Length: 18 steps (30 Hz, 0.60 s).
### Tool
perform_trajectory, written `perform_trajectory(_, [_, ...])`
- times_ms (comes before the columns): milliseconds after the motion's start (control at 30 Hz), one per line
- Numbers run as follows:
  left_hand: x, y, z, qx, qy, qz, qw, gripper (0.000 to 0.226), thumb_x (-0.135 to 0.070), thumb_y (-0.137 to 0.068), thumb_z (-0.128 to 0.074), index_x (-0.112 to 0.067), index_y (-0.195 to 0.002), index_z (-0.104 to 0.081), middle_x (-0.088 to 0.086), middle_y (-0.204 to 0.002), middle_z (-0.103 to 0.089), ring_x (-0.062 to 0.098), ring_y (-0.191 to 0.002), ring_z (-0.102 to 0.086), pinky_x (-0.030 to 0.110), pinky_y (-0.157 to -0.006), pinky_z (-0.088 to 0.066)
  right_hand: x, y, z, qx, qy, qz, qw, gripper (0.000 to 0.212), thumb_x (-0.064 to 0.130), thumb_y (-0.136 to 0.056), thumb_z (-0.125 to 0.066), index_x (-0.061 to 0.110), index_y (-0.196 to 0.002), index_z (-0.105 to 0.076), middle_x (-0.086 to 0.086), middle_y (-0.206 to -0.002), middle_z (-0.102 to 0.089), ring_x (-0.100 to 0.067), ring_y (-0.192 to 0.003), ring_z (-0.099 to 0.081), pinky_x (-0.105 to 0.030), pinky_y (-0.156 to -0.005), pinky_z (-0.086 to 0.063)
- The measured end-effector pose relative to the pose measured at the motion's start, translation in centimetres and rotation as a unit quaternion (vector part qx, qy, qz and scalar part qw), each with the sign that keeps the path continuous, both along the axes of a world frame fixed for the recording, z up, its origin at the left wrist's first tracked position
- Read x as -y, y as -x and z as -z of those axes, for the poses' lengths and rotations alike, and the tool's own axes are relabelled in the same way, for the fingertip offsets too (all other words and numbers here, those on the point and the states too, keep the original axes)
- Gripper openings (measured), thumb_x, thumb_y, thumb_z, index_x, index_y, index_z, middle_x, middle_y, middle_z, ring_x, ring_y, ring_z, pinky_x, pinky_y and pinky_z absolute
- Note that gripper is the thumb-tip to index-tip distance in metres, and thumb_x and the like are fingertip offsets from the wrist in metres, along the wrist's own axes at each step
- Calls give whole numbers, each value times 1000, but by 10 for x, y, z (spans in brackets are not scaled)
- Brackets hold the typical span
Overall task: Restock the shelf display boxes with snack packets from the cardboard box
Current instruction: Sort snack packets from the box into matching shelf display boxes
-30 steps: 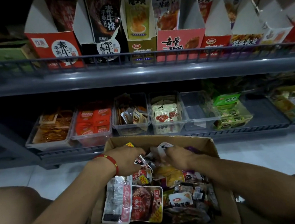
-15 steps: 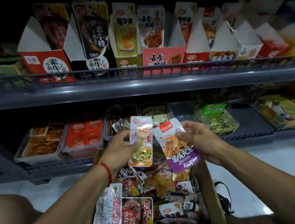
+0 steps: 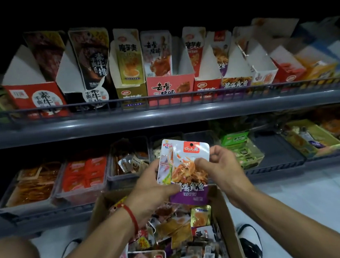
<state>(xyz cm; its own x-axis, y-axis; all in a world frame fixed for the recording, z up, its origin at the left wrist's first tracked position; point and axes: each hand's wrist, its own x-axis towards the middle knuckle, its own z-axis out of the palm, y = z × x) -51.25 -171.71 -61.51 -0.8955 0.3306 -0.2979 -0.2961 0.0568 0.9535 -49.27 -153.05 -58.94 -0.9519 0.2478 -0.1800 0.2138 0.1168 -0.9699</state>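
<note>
**Two snack packets held together above the cardboard box**

On the far upper shelf (image 3: 164, 117), a row of cut-open display boxes stands behind a wire rail: at the left a red box (image 3: 36, 98), then a black box (image 3: 92, 95), a gold one (image 3: 132, 91), a pink one (image 3: 170, 87), and near the middle-right a purple-fronted box (image 3: 235, 83) whose lettering matches the packet in hand. Below, on the lower shelf, clear trays (image 3: 83, 177) hold orange and red snacks at the left, and a green carton (image 3: 234, 138) sits to the right.

In the near centre, the left hand (image 3: 149, 190), with a red cord at the wrist, has its fingers curled around the lower edge of a purple-bottomed packet (image 3: 189, 172). A second, paler packet (image 3: 165, 164) lies behind it, overlapping, its left edge showing. The right hand (image 3: 220, 169) pinches the purple packet's right side with thumb in front.

Both packets are raised above the cardboard box (image 3: 224, 216), which lies near, between the forearms, filled with mixed snack packets.
</note>
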Motion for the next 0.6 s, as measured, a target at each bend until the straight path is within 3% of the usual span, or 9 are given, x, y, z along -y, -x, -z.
perform_trajectory(100, [-4,6,-12,-70,41,-18,997,52,9,-82,-76,-25,-118,-62,-2,-104,-78,17,-91,-77,41,-78,-65,-17,6,-19,-3,-35,-48,998,41,3,-87,-76,18,-115,-51,-6,-100,-76,-19,-90,-76,-50,-78,-63])
perform_trajectory(167, [-4,11,-19,-119,54,-16,991,47,6,-82,-78,-25,-114,-62,-6,-102,-78,11,-91,-76,30,-72,-64,-32,8,-34,-36,-122,-115,985,51,8,-85,-80,27,-123,-51,-1,-106,-73,-16,-94,-75,-42,-73,-65])
perform_trajectory(267, [-3,12,-28,-165,52,-4,985,44,2,-82,-80,-23,-114,-63,-10,-104,-78,6,-92,-75,20,-70,-59,-49,7,-51,-67,-251,-181,949,24,22,-90,-76,24,-109,-62,6,-104,-75,-8,-93,-74,-28,-69,-62])
perform_trajectory(367, [-2,13,-34,-185,30,-14,982,43,-1,-82,-81,-22,-115,-65,-13,-102,-78,5,-91,-74,17,-70,-57,-64,9,-59,-85,-237,-190,949,10,20,-93,-72,20,-101,-66,6,-98,-77,-9,-88,-75,-29,-71,-61])
perform_trajectory(500, [3,19,-37,-191,9,-46,980,38,-4,-88,-76,-24,-119,-66,-9,-105,-78,9,-96,-75,25,-77,-61,-86,20,-85,-117,-277,-158,941,8,17,-98,-64,18,-105,-68,2,-95,-77,-12,-86,-73,-37,-76,-62])
perform_trajectory(600, [7,30,-39,-168,-30,-83,982,34,-4,-92,-71,-23,-119,-67,-3,-109,-78,20,-102,-74,47,-91,-59,-108,32,-130,-181,-371,-80,907,10,25,-101,-57,22,-109,-63,7,-92,-68,-8,-80,-69,-25,-68,-57])
